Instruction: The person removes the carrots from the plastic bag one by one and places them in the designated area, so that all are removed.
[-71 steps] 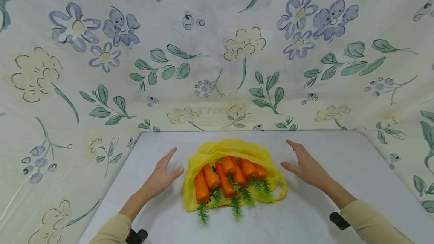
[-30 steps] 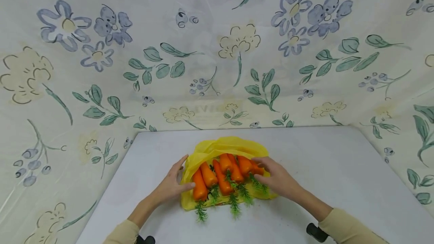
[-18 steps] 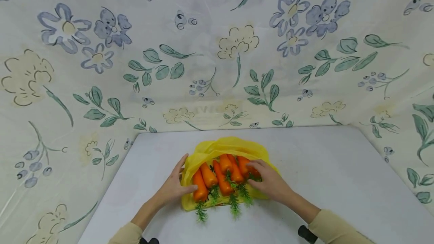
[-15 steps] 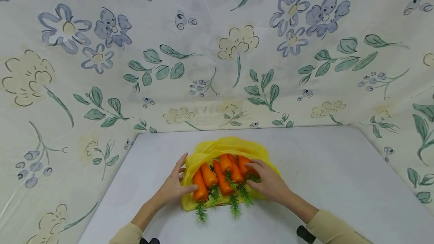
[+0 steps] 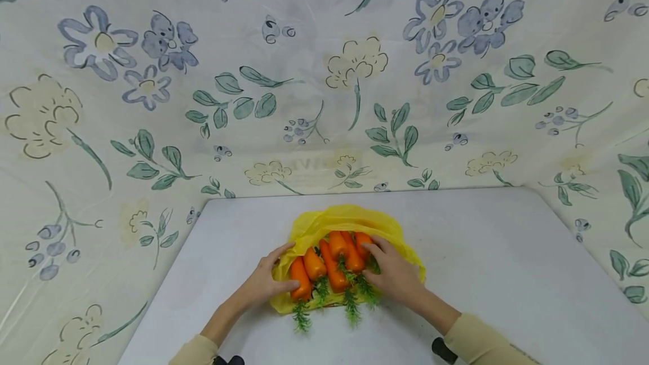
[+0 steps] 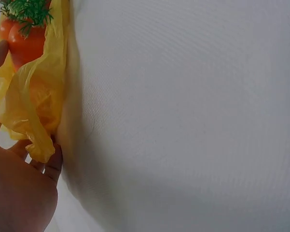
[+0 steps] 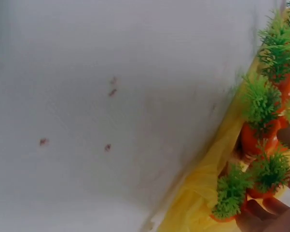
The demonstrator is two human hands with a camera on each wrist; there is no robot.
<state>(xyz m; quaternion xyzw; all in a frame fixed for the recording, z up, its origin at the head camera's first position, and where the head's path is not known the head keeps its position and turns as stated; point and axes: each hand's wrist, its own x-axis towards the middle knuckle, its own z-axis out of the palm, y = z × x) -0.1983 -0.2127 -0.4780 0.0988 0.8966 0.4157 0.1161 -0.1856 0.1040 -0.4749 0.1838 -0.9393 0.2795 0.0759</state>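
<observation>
A yellow plastic bag [image 5: 350, 216] lies on its side, its mouth facing me. Several orange toy carrots [image 5: 332, 269] fill it, green leafy tops hanging over the front edge. My left hand [image 5: 260, 283] holds the bag's left side, thumb against the leftmost carrot [image 5: 300, 279]. In the left wrist view its fingers curl round the crumpled bag edge [image 6: 29, 111]. On the right side, my right hand [image 5: 396, 276] reaches inside the bag mouth and grips the right-hand carrots, partly hiding them. The right wrist view shows the fingers [image 7: 272, 212] curled close beside the leafy tops [image 7: 231, 191].
The bag rests on a white table [image 5: 487, 252]. Behind and around the table hangs a floral-patterned sheet [image 5: 304, 83]. A few small dark specks [image 7: 43, 141] dot the tabletop in the right wrist view.
Both hands have come in from beside the bag to its contents. The right hand has moved left over the right-hand carrots, and the left fingers have closed on the bag's left edge.
</observation>
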